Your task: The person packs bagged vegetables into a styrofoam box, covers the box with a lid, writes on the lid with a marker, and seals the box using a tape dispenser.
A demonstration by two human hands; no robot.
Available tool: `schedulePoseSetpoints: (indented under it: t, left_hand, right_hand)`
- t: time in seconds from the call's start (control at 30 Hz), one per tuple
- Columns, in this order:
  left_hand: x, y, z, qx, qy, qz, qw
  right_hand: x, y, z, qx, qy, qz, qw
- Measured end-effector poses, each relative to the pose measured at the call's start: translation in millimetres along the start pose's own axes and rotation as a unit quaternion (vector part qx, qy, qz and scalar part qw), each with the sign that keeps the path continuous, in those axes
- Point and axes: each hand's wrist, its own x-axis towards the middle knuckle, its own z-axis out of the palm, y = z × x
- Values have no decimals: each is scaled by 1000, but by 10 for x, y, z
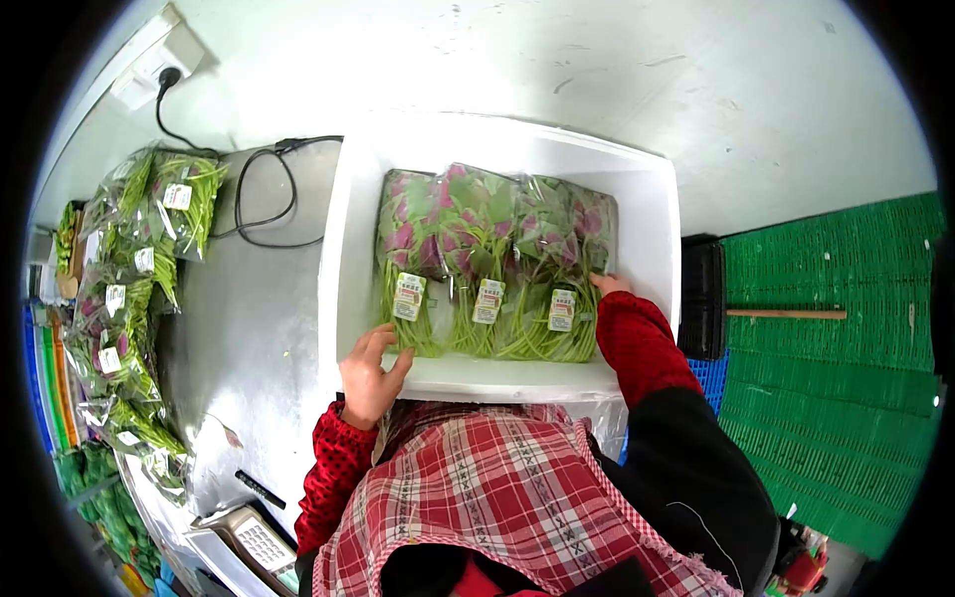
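Note:
Inside a white foam box point(652, 199), clear bags of leafy greens with purple-green leaves and thin green stems lie side by side. White-green labels mark the left bag point(408, 224), the middle bag point(477, 214) and the right bag point(547, 239). My left hand point(370, 380) is over the box's front rim at the left, thumb and fingers apart, close to the left bag's stem ends and holding nothing. At the box's right side, my right hand point(610, 285) touches the edge of the rightmost greens with its fingers extended; part of them is hidden.
More bagged greens point(129, 289) line the left side of the metal table point(249, 348). A black cable point(288, 199), a black marker point(261, 489) and a keypad device point(261, 542) are there too. Right of the box stand a black crate point(702, 298) and green slatted panels point(826, 378).

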Motion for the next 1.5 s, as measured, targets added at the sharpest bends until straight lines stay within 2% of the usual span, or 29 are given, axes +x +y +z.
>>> schedulePoseSetpoints:
  t: [0.07,0.1,0.13,0.2,0.23,0.27,0.37,0.43,0.5,0.57,0.63,0.67,0.77,0.8,0.83,0.87,0.9,0.93,0.97,1.0,1.07,1.1,1.17,1.23,1.27,1.3,1.37,1.43,1.5]
  left_hand:
    - [-48,-45,147,-30,7,21,999]
    - [-71,-80,142,-48,19,45,998]
    - [-114,-175,-142,-90,79,-7,993]
    - [33,-101,-258,-220,122,-65,966]
    - [153,-99,-359,-278,140,-99,945]
    - [252,-309,-595,-262,168,-172,935]
    - [752,-1231,-1069,-364,306,-220,852]
    - [1104,-1811,-1618,-398,340,-295,799]
    - [1486,-2415,-2163,-418,395,-314,756]
    - [1870,-2986,-2692,-447,393,-336,730]
    - [2225,-3050,-3149,-433,434,-332,717]
    - [2409,-3202,-3299,-431,447,-336,708]
    - [2792,-3584,-3562,-427,453,-346,702]
    - [2902,-3714,-3578,-430,479,-353,679]
    - [2924,-3862,-3551,-431,474,-354,682]
    - [2890,-4008,-3515,-444,500,-298,681]
    - [2824,-3936,-3497,-455,526,-240,677]
    - [2664,-3846,-3461,-465,542,-190,674]
    - [2381,-3896,-3422,-369,502,-106,775]
    - [2087,-3881,-3469,-235,482,-109,837]
    - [1555,-3745,-3499,-343,460,-87,815]
    - [1275,-3518,-3551,-567,443,-56,692]
    - [822,-2774,-3603,-564,434,-84,698]
    - [194,-2906,-3611,-614,381,-53,689]
    - [41,-2537,-3618,-626,378,-71,678]
    - [-83,-2280,-3618,-625,378,-88,677]
    - [-398,-2185,-3595,-545,390,-103,735]
    - [-477,-1732,-3565,-529,369,-109,756]
    - [-501,-1335,-3590,-393,387,-183,814]
  right_hand:
    - [-144,102,-12,23,123,-150,981]
    - [-18,230,80,-73,201,-207,955]
    - [37,-454,596,-103,163,-330,924]
    - [156,-303,760,75,42,-390,917]
    - [338,-48,822,-74,160,-423,889]
    - [361,-102,926,-172,190,-354,899]
    - [-160,-424,554,-107,106,-234,961]
    - [-6,-301,453,-59,119,-325,936]
    - [-473,-556,373,180,11,-286,941]
    - [-673,-547,393,143,66,-308,938]
    - [-403,-261,453,137,51,-304,941]
    - [-1205,-668,316,103,-6,-213,971]
    - [-1510,-800,500,8,44,-240,970]
    - [-1486,-749,598,168,21,-251,953]
    - [-1675,-903,633,169,24,-246,954]
    - [-1980,-1209,648,108,10,-273,956]
    - [-2139,-1372,639,47,-5,-301,952]
    - [-1511,-1053,744,65,3,-385,921]
    - [-1548,-1120,736,64,-2,-385,921]
    - [-1671,-1284,751,47,-18,-410,911]
    - [-2072,-1711,765,16,-22,-482,876]
    - [-2037,-1779,787,6,-44,-490,871]
    - [-1895,-1809,892,6,-74,-508,858]
    - [-1940,-1888,986,24,-116,-525,843]
    - [-2018,-1994,1033,36,-147,-531,834]
    - [-2101,-2061,1093,52,-179,-545,817]
    - [-2173,-2170,1175,55,-251,-571,780]
    - [-2446,-2395,1184,56,-266,-639,719]
    - [-2750,-2723,1184,74,-259,-710,651]
